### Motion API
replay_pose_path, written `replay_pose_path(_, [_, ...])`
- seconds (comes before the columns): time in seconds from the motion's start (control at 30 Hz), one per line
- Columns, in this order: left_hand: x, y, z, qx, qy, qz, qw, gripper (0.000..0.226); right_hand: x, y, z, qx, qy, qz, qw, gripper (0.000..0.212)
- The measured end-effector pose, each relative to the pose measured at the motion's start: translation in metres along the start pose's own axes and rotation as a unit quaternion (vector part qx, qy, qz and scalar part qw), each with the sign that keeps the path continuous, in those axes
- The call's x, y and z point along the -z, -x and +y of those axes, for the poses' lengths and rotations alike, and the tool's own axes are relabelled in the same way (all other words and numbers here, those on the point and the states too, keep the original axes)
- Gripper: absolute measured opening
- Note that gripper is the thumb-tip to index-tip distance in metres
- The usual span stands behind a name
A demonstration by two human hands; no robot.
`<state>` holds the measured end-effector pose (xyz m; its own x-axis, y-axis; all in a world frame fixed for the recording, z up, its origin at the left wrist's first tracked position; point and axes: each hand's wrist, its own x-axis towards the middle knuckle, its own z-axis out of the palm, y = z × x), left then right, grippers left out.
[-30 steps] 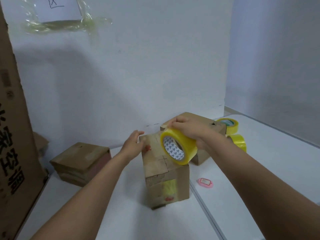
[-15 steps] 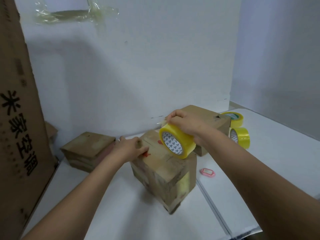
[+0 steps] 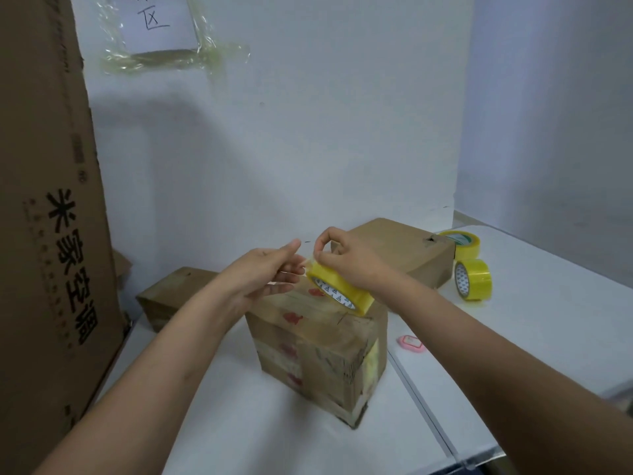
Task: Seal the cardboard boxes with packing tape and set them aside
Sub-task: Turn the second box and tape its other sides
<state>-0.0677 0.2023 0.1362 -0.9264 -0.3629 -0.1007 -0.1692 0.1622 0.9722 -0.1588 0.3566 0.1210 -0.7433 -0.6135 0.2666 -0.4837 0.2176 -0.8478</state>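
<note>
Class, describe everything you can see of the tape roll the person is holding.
The tape roll is a yellow, glossy ring of packing tape around a white core printed with small dark triangles. It is tilted, its lower edge at the top of the middle box, though contact is unclear. The right hand grips it from above, fingers curled over its rim. The left hand reaches its upper end, apparently picking at the tape's loose end, which is too clear to make out.

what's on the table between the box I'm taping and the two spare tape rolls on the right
A small pink tag lies on the table between the box and the spare rolls, nearer the box. The rest of that stretch is bare in the head view.
</note>
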Motion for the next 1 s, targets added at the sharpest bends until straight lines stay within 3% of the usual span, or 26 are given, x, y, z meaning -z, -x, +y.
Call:
replay_pose_path(0.2, [-0.001, 0.001, 0.000, -0.024, 0.005, 0.004, 1.000, 0.010, 0.002, 0.001, 0.001, 0.006, 0.021, -0.006, 1.000, 0.005])
replay_pose_path(0.3, [-0.001, -0.002, 0.002, -0.043, -0.008, 0.032, 0.999, 0.013, 0.002, 0.001, 0.001, 0.011, 0.024, -0.020, 0.999, 0.004])
replay_pose_path(0.43, [-0.003, -0.008, 0.002, -0.065, -0.062, 0.053, 0.995, 0.024, 0.003, 0.001, -0.005, -0.025, 0.041, -0.042, 0.998, 0.033])
replay_pose_path(0.53, [-0.003, -0.014, 0.002, -0.098, -0.104, 0.052, 0.988, 0.025, 0.011, 0.003, -0.015, -0.057, 0.074, -0.050, 0.994, 0.042])
replay_pose_path(0.7, [0.004, -0.030, -0.004, -0.150, -0.220, 0.130, 0.955, 0.024, 0.024, 0.012, -0.038, -0.075, 0.103, -0.040, 0.991, 0.067])
replay_pose_path(0.87, [0.018, -0.047, -0.019, -0.136, -0.259, 0.166, 0.942, 0.027, 0.028, 0.014, -0.036, -0.090, 0.146, -0.063, 0.983, 0.058])
replay_pose_path(1.0, [0.058, -0.061, -0.045, -0.056, -0.281, 0.222, 0.932, 0.029, 0.036, 0.011, -0.029, -0.092, 0.131, -0.081, 0.984, 0.043])
